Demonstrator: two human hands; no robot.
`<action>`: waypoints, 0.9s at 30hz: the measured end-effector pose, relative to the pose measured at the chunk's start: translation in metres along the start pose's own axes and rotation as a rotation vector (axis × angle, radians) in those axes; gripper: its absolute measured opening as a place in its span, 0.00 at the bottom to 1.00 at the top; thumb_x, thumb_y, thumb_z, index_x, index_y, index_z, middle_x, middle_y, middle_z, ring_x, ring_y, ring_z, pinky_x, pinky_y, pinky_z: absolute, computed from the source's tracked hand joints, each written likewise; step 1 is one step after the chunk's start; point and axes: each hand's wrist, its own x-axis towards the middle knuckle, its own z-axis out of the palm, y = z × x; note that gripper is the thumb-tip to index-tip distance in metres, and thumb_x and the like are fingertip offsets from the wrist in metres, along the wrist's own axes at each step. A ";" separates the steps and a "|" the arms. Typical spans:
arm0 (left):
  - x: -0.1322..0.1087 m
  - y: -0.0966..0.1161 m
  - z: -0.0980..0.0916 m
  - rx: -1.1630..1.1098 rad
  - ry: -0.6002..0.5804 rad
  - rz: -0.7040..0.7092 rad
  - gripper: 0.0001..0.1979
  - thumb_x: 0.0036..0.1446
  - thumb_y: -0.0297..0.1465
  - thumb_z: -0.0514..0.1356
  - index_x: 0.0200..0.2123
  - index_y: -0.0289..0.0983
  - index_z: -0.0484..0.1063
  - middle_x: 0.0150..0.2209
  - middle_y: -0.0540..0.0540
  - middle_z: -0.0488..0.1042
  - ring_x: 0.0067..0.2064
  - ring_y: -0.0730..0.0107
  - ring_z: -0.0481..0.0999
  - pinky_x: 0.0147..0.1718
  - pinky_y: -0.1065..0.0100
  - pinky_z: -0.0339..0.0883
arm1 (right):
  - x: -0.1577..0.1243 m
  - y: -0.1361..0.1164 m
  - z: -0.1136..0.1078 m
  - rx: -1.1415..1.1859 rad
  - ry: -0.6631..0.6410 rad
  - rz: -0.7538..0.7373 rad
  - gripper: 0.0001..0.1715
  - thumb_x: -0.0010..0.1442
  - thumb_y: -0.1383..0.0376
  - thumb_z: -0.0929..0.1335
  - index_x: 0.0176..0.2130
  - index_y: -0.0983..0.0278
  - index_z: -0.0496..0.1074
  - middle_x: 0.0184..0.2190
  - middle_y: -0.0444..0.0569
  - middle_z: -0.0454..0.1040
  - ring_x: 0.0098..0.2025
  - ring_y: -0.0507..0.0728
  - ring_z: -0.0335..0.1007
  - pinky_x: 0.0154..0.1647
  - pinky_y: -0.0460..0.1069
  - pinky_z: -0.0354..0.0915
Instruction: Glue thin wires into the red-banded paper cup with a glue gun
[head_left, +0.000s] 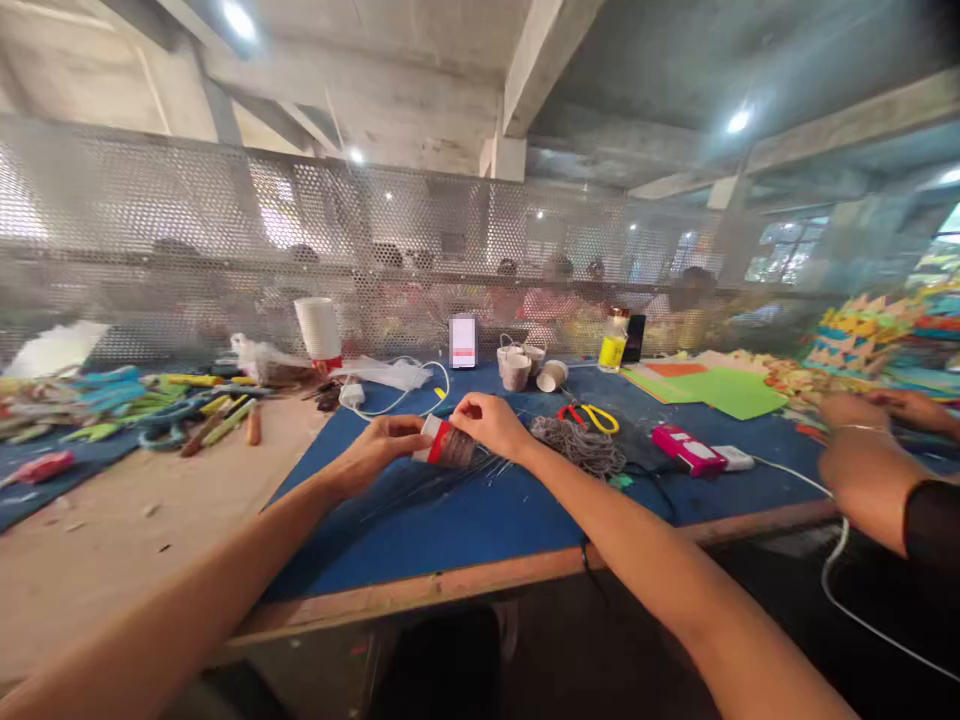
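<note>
A paper cup (pixel 438 441) with a red band lies tilted on its side above the blue mat, its right part wound with grey-brown cord. My left hand (pixel 382 445) grips the cup's white end from the left, fingers closed around it. Over the wound part, my right hand (pixel 493 425) has its thumb and fingertips pinched together; what they hold is too small to make out. Thin dark strands trail beneath the cup. A loose heap of grey cord (pixel 581 448) rests right of my right hand, with yellow-and-red-handled scissors (pixel 598 418) behind it.
Behind stand small wrapped cups (pixel 514 373), a phone (pixel 463 342), a yellow-labelled jar (pixel 614 340) and stacked paper cups (pixel 315 330). Tools (pixel 217 415) crowd the left; a pink box (pixel 688 450) and green paper (pixel 739 393) lie right. Another person's hands (pixel 862 450) work far right.
</note>
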 end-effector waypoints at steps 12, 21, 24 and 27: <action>-0.002 0.005 0.003 -0.043 0.019 -0.027 0.09 0.48 0.35 0.68 0.30 0.36 0.78 0.29 0.48 0.77 0.30 0.69 0.72 0.33 0.69 0.64 | 0.006 0.016 0.003 0.210 -0.092 0.118 0.11 0.53 0.59 0.70 0.30 0.66 0.73 0.26 0.42 0.73 0.28 0.50 0.65 0.32 0.45 0.60; -0.001 0.003 0.002 -0.081 0.009 -0.021 0.09 0.49 0.34 0.68 0.33 0.36 0.79 0.31 0.46 0.78 0.33 0.68 0.74 0.37 0.68 0.66 | 0.007 0.014 0.004 0.326 -0.105 0.178 0.10 0.50 0.60 0.71 0.29 0.66 0.72 0.25 0.41 0.71 0.27 0.49 0.63 0.31 0.45 0.60; 0.000 -0.001 0.000 -0.084 0.011 -0.011 0.08 0.49 0.33 0.68 0.33 0.36 0.79 0.31 0.47 0.78 0.33 0.69 0.74 0.37 0.69 0.65 | 0.007 0.013 0.004 0.333 -0.093 0.194 0.10 0.50 0.61 0.71 0.28 0.66 0.72 0.24 0.41 0.71 0.27 0.49 0.63 0.31 0.45 0.59; 0.000 -0.002 0.000 -0.092 -0.001 -0.008 0.07 0.50 0.33 0.68 0.33 0.36 0.79 0.31 0.48 0.78 0.33 0.70 0.74 0.38 0.69 0.65 | 0.008 0.011 0.004 0.399 -0.115 0.224 0.09 0.50 0.62 0.71 0.27 0.66 0.72 0.23 0.40 0.70 0.26 0.49 0.62 0.29 0.44 0.58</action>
